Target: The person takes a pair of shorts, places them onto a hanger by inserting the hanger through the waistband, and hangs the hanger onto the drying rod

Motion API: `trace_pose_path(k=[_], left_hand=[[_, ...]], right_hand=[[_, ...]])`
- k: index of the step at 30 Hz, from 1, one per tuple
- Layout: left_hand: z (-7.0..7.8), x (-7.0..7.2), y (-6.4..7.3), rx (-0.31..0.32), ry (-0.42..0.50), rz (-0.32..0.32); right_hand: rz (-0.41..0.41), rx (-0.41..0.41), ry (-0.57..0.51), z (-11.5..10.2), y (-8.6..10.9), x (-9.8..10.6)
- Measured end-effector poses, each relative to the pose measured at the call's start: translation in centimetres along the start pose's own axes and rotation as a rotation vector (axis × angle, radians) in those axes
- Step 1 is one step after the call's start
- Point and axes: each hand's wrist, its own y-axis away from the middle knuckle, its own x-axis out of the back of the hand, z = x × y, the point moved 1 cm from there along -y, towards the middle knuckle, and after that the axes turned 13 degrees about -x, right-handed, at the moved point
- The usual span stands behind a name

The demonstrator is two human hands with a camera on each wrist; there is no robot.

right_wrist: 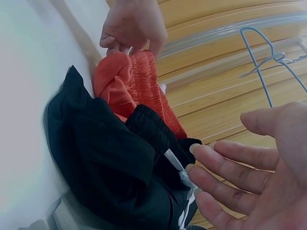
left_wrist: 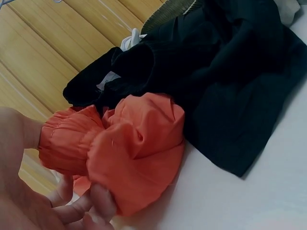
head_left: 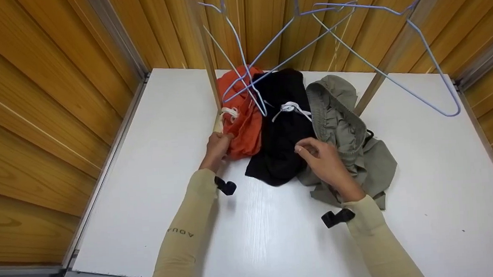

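Note:
My left hand (head_left: 218,147) grips the near left edge of the orange shorts (head_left: 246,136), which have an elastic waistband and a white drawstring. In the left wrist view the orange fabric (left_wrist: 139,148) bunches beside the fingers. My right hand (head_left: 323,161) hovers over the black shorts (head_left: 280,158) with loosely bent fingers and holds nothing. The right wrist view shows its fingers (right_wrist: 235,167) spread near the white drawstring of the black shorts (right_wrist: 105,153). Grey-green shorts (head_left: 335,116) lie crumpled to the right, partly behind my right forearm.
Several blue wire hangers (head_left: 427,46) hang above the clothes. Two upright posts (head_left: 370,93) stand at the back of the white table (head_left: 146,183). Wood-patterned walls (head_left: 42,82) enclose the left, back and right sides.

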Motion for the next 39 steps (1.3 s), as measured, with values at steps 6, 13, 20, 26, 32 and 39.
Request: trace_pose_path(k=[6, 13, 20, 26, 32, 39], left_hand=[[0.4, -0.3, 0.1, -0.005, 0.049, -0.015], [0.7, -0.6, 0.3, -0.039, 0.063, -0.011], [0.9, -1.1, 0.8, -0.132, 0.053, -0.001], [1.7, -1.5, 1.4, -0.202, 0.121, 0.012], [2.6, -1.7, 2.1, -0.237, 0.154, 0.031], [3.7, -1.8, 3.2, -0.291, 0.142, 0.101]], right_hand=[[-0.017, -0.001, 0.013, 0.1, 0.0, -0.1], [-0.029, -0.007, -0.017, 0.3, 0.0, -0.1], [-0.034, 0.000, -0.019, 0.1, 0.1, -0.2], [-0.030, 0.005, -0.005, -0.1, 0.2, -0.3], [-0.019, 0.015, -0.005, -0.1, 0.1, -0.5], [-0.042, 0.013, -0.011, -0.1, 0.1, -0.5]])
